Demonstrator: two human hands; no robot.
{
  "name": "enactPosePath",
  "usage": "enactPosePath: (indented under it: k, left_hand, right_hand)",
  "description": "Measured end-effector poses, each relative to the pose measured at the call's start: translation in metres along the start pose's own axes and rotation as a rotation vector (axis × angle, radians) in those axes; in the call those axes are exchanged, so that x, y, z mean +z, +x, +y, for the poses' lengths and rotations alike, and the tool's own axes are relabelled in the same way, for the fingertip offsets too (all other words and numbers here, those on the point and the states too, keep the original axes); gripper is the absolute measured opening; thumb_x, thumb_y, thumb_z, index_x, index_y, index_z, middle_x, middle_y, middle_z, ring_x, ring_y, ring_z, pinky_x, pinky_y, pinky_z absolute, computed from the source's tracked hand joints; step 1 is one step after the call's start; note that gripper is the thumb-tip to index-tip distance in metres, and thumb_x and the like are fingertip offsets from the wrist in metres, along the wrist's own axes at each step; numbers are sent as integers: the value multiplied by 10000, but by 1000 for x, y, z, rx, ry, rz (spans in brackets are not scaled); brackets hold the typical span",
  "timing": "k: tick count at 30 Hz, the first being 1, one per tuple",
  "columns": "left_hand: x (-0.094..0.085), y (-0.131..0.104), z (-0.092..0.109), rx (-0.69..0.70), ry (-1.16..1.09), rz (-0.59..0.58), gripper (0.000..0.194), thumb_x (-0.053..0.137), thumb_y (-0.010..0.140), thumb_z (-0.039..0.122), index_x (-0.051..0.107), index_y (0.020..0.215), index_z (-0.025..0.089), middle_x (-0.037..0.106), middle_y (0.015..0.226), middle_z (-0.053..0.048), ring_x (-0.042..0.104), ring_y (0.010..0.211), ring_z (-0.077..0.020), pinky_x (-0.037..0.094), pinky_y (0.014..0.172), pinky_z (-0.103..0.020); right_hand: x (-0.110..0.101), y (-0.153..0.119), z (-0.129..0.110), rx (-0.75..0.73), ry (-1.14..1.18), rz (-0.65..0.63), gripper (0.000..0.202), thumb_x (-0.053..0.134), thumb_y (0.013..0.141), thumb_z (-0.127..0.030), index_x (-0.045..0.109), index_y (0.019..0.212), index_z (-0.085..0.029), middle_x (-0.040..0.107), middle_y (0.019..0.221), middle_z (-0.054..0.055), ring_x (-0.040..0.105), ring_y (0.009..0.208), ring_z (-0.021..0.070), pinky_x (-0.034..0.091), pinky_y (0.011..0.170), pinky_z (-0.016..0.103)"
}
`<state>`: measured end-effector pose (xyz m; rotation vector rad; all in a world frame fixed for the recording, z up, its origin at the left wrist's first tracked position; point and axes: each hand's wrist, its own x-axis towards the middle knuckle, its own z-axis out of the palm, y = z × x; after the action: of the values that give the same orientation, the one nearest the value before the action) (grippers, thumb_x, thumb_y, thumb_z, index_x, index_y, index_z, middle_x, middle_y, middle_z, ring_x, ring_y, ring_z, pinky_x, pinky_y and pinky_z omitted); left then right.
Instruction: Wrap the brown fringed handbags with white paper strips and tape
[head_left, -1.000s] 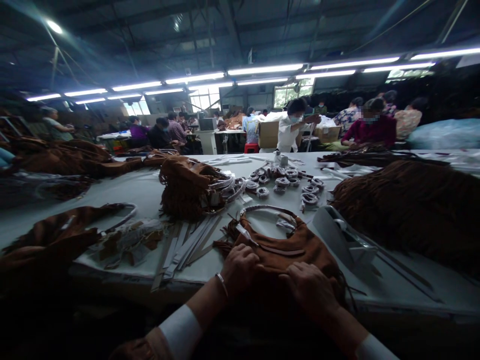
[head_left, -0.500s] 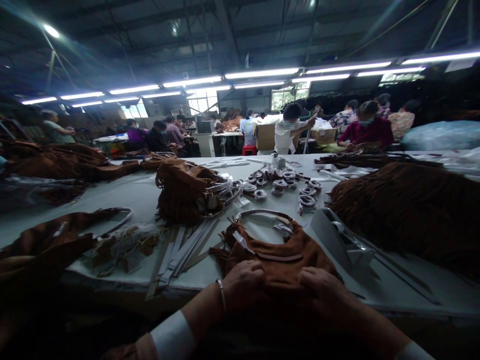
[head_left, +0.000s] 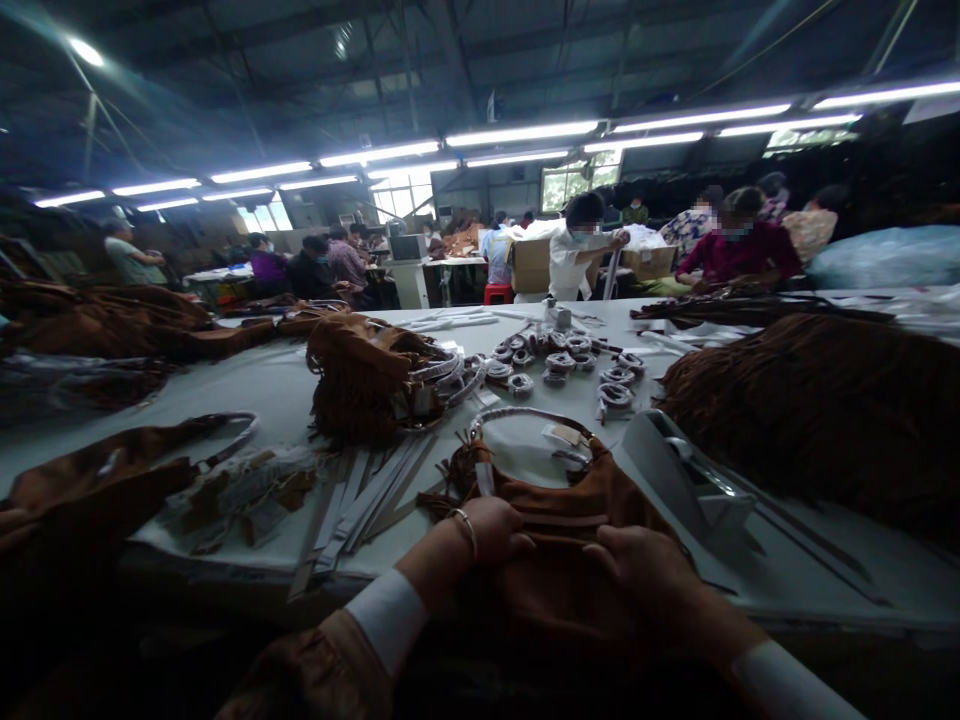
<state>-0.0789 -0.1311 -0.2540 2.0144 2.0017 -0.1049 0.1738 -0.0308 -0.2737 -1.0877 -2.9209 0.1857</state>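
Note:
A brown suede-like handbag (head_left: 555,585) hangs partly over the near table edge, its wrapped handle (head_left: 525,412) arched away from me on the tabletop. On the bag's left side my left hand (head_left: 491,530) is closed on the fabric, beside a long slim strip (head_left: 562,520) across the bag's front. Opposite it, my right hand (head_left: 645,560) grips the bag's right side, thumb on top. The fingers under the bag are hidden. A paper tag (head_left: 562,434) lies inside the handle loop, and a fringe tassel (head_left: 457,470) sticks out at the left.
To the right stands a grey tape dispenser (head_left: 686,480), before a large brown fringed heap (head_left: 817,410). Pale flat strips (head_left: 375,500) and a pile of tags (head_left: 247,500) lie left. Behind are stacked fringed bags (head_left: 360,370) and wrapped coils (head_left: 559,362). Several people work beyond the table.
Both hands have shifted on the bag, the left one higher up its front. The bag's lower part now drops toward me over the edge, and the tag in the handle loop shows more.

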Motion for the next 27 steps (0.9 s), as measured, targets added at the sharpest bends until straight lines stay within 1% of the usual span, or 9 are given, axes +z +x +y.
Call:
enactPosePath:
  k: [4,9,11,14,16,20,23,25,27]
  left_hand:
    - [1,10,1,-27,-8,-52,391,693,825,593,780,818,212,746,804,-94,709,771,-266,542,669,-322]
    - [-3,10,5,-36,-2,-80,387,695,819,582,791,825,207,756,829,-101,718,810,-276,547,697,-326]
    - [-3,6,6,-33,-9,-56,389,678,837,583,786,816,209,757,833,-100,717,821,-272,546,707,-322]
    - [0,-7,4,-26,-75,60,409,648,864,599,763,804,211,755,831,-93,714,829,-269,533,707,-322]
    - [3,-19,-2,-39,-158,198,365,639,890,556,737,818,212,752,846,-76,710,835,-254,519,718,-314]
    - [6,-35,-19,-319,-285,532,197,643,921,390,676,902,196,732,893,-57,689,844,-208,487,759,-288]
    - [-1,-28,-26,-475,-312,513,301,703,872,461,676,944,170,720,871,-76,686,848,-232,489,761,-305]
    - [-7,-17,-25,-431,-322,482,327,711,865,462,694,1001,165,722,926,-88,685,902,-243,497,804,-317]
    - [-12,-6,-20,-309,-319,483,295,712,868,362,701,1104,185,710,1048,-90,669,990,-240,495,874,-316]
  right_hand:
    - [-7,7,-10,5,-96,-64,269,545,975,-399,718,859,-230,777,813,93,733,730,266,352,574,301]
    - [-11,1,-41,-240,-146,210,66,640,890,-184,690,916,-218,742,911,83,682,873,274,418,760,371]
    - [-3,1,-53,-337,-62,213,54,636,900,-193,671,871,-223,736,862,52,680,828,245,405,742,351]
    - [13,3,-60,-317,2,133,127,612,938,-251,666,826,-223,737,757,32,688,695,217,333,608,327]
    - [21,6,-59,-282,-4,116,156,592,955,-265,671,826,-224,744,748,36,700,677,225,293,577,328]
    - [29,8,-56,-274,-4,148,143,614,941,-234,666,809,-221,742,740,34,702,679,219,274,581,322]
    - [35,7,-55,-256,5,181,148,622,933,-221,657,790,-223,731,727,26,690,667,210,263,586,324]
    - [41,6,-55,-255,11,220,148,614,931,-218,643,786,-224,720,715,23,674,653,206,260,589,327]
    - [47,6,-53,-270,20,268,140,611,920,-209,626,781,-224,707,704,20,655,640,198,260,593,332]
